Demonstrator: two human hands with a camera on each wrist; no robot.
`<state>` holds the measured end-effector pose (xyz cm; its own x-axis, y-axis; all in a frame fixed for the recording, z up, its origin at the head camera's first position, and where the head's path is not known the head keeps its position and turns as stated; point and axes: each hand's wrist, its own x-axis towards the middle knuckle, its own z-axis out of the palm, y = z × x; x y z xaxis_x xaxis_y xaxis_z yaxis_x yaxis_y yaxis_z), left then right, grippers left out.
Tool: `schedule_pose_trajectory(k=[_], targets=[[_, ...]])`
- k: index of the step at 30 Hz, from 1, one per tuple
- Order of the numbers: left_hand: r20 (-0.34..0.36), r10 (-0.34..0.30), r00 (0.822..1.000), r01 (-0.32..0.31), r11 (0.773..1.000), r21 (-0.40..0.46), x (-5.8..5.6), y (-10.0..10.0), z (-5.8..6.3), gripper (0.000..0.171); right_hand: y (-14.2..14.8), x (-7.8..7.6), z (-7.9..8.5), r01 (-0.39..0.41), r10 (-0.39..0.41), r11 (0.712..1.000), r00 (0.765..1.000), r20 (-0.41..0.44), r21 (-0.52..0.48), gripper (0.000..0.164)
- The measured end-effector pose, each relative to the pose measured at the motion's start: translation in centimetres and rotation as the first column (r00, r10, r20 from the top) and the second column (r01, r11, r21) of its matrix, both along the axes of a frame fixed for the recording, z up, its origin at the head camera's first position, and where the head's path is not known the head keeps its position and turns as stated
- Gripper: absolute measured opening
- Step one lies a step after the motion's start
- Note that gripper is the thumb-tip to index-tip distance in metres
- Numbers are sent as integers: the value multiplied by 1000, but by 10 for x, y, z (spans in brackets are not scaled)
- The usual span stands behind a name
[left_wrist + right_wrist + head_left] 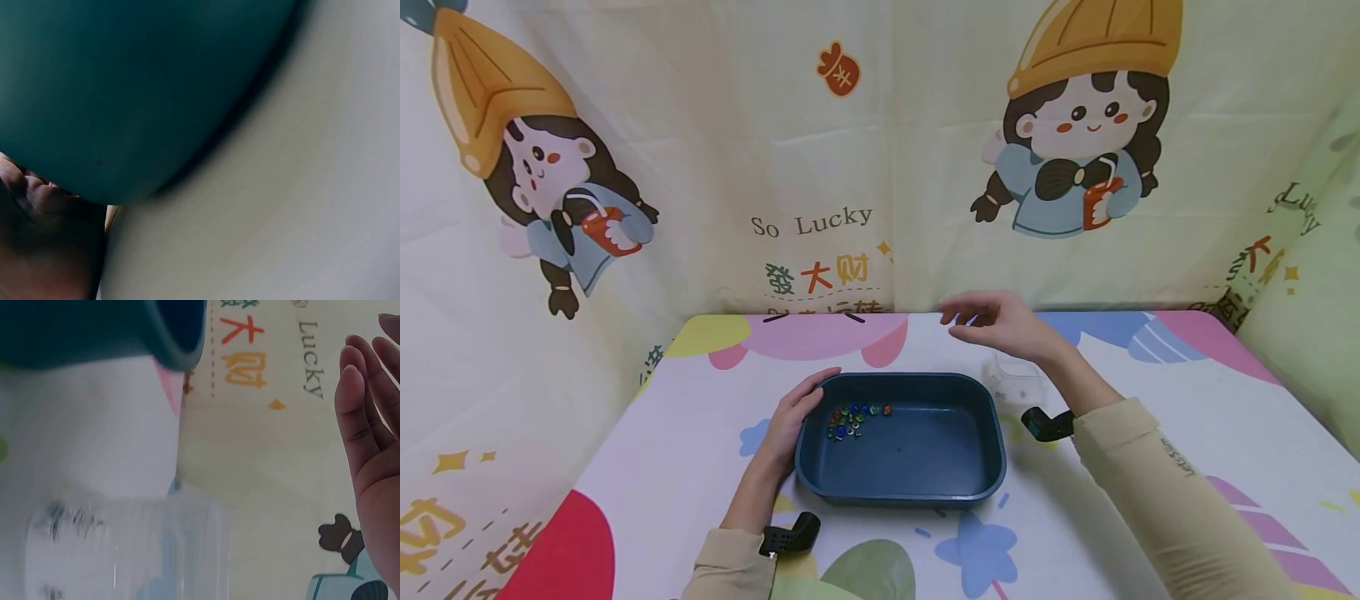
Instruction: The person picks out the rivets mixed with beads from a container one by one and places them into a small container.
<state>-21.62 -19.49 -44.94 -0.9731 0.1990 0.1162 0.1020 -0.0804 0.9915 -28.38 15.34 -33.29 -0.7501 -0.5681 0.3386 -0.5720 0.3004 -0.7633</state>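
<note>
A dark blue plastic tub [910, 462] stands on the table, with several small coloured glass marbles [850, 418] gathered in its left part. My left hand [790, 421] rests along the tub's left side, its fingers reaching to the far left corner. In the left wrist view the tub's wall [125, 94] fills much of the picture, and only part of the left hand [37, 244] shows. My right hand [996, 323] is raised beyond the tub's far right corner, fingers relaxed and holding nothing. Below it stands a clear plastic box [1018, 383], whose contents are hard to make out.
A colourful patterned cloth [677, 467] covers the table. A printed fabric backdrop [925, 167] hangs behind its far edge and continues along both sides. Both wrists wear black camera mounts [793, 535].
</note>
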Motion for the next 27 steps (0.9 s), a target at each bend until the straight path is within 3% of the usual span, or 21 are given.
schedule_pose_trajectory(k=[7,27], targets=[[6,0,1000,0,1000,-2,0,0,0,44,-26,1,3,-65,64,998,998,-17,-27,38],[-8,-4,1000,4,1000,-2,0,0,1,44,-81,5,-12,-213,214,973,977,10,-87,39]])
